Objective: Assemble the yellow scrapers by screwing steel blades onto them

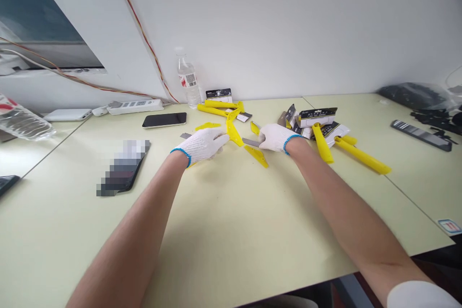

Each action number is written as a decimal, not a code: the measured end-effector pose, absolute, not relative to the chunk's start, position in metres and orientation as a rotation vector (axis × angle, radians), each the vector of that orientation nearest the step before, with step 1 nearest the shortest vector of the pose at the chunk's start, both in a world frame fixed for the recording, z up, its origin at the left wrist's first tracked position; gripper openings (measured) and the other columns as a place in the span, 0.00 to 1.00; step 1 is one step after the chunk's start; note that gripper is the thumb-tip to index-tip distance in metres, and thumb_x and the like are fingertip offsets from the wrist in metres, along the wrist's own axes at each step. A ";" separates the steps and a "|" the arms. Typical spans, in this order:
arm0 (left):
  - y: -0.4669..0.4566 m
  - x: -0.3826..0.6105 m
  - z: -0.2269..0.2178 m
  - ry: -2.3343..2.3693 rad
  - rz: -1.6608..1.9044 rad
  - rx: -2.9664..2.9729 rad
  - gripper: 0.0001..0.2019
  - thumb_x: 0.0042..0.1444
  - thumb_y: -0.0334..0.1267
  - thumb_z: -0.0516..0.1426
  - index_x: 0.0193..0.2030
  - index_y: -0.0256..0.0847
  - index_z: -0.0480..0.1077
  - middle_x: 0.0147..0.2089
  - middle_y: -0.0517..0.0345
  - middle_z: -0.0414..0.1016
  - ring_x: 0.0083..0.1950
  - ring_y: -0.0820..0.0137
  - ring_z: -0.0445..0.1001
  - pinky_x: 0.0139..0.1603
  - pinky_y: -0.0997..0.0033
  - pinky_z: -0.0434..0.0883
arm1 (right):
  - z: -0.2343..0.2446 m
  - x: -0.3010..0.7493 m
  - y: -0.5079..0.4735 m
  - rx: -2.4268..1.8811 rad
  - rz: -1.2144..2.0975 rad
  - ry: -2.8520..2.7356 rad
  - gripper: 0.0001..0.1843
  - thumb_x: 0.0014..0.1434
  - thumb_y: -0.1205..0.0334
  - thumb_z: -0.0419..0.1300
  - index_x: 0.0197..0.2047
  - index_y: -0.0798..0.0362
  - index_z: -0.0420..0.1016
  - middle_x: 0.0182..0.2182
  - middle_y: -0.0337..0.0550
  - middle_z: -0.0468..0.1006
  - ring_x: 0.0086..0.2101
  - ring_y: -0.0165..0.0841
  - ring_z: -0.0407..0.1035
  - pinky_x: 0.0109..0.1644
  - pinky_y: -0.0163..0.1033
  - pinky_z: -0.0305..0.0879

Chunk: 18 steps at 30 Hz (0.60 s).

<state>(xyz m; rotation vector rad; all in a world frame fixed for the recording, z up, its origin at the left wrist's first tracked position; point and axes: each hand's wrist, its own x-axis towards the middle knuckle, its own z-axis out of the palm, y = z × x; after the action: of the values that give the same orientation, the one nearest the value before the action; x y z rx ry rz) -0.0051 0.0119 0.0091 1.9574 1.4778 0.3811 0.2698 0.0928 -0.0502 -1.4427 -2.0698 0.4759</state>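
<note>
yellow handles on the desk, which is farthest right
The long yellow plastic handle at far right, lying beyond the right hand, past every other yellow piece.

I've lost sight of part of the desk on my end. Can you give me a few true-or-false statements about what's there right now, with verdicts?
1. The left hand and right hand wear white gloves with blue cuffs. True.
2. The two hands touch each other. False: they are apart, with a yellow piece and a metal blade between them.
3. A water bottle stands upright by the wall. True.
4. The power strip lies to the right of the hands. False: it lies to their left, by the wall.
5. A long yellow handle lies to the right of the right hand. True.
</note>
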 end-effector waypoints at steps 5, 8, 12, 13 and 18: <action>0.015 -0.013 0.007 1.490 0.412 1.937 0.19 0.67 0.55 0.53 0.43 0.43 0.77 0.41 0.52 0.82 0.31 0.68 0.75 0.28 0.70 0.64 | -0.032 0.272 0.074 -1.482 0.504 -2.103 0.18 0.80 0.54 0.59 0.50 0.62 0.82 0.49 0.48 0.81 0.53 0.36 0.79 0.58 0.39 0.80; 0.018 -0.021 0.007 1.507 0.428 1.938 0.20 0.66 0.56 0.54 0.43 0.42 0.78 0.41 0.51 0.82 0.33 0.67 0.75 0.28 0.70 0.63 | -0.014 0.267 0.068 -1.524 0.517 -2.151 0.21 0.83 0.54 0.54 0.59 0.62 0.79 0.53 0.49 0.77 0.54 0.37 0.76 0.59 0.41 0.77; 0.020 -0.029 0.011 1.538 0.429 1.960 0.21 0.66 0.57 0.54 0.40 0.42 0.78 0.40 0.50 0.82 0.33 0.66 0.76 0.28 0.70 0.63 | 0.011 0.259 0.056 -1.547 0.506 -2.211 0.26 0.84 0.52 0.47 0.60 0.64 0.78 0.54 0.49 0.76 0.56 0.40 0.74 0.62 0.44 0.75; 0.020 -0.030 0.012 1.542 0.426 1.960 0.21 0.66 0.57 0.53 0.40 0.41 0.78 0.40 0.50 0.82 0.33 0.66 0.76 0.29 0.70 0.64 | 0.016 0.258 0.052 -1.549 0.497 -2.216 0.25 0.84 0.52 0.48 0.60 0.63 0.78 0.53 0.49 0.76 0.56 0.40 0.74 0.62 0.45 0.75; 0.017 -0.027 0.015 1.534 0.388 1.961 0.23 0.68 0.59 0.51 0.39 0.42 0.77 0.41 0.51 0.82 0.33 0.66 0.76 0.29 0.70 0.63 | 0.024 0.250 0.042 -1.550 0.422 -2.176 0.22 0.82 0.52 0.55 0.61 0.63 0.77 0.53 0.51 0.76 0.54 0.39 0.75 0.60 0.46 0.76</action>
<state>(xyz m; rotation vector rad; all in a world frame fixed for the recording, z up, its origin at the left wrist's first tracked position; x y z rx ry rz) -0.0271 0.0171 0.0154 1.9614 1.5336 0.3882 0.2499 0.0416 0.0244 -1.5498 -2.1758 0.4222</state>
